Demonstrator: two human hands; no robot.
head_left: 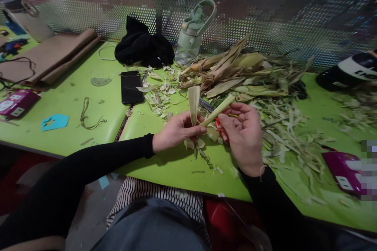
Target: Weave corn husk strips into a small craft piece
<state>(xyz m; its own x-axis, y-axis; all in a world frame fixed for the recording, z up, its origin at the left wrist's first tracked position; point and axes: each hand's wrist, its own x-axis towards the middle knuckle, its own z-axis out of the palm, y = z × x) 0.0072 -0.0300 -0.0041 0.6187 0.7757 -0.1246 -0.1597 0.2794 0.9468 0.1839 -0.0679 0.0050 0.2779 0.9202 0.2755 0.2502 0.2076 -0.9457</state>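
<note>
Pinched in my left hand is a small bunch of pale corn husk. One flat husk strip stands upright from its fingers, and short shreds hang below. A folded, pale green piece of husk slants from that hand up to my right hand, whose thumb and curled fingers close at its upper end. Just under this piece is a pair of scissors with a red handle, partly covered by the right hand; I cannot tell whether that hand grips it. Behind lies a heap of dry corn husks.
Shredded husk litters the green table. At the back stand a green water bottle and a bundle of black cloth. A phone lies left of centre; a purple device is at right, near a dark bottle.
</note>
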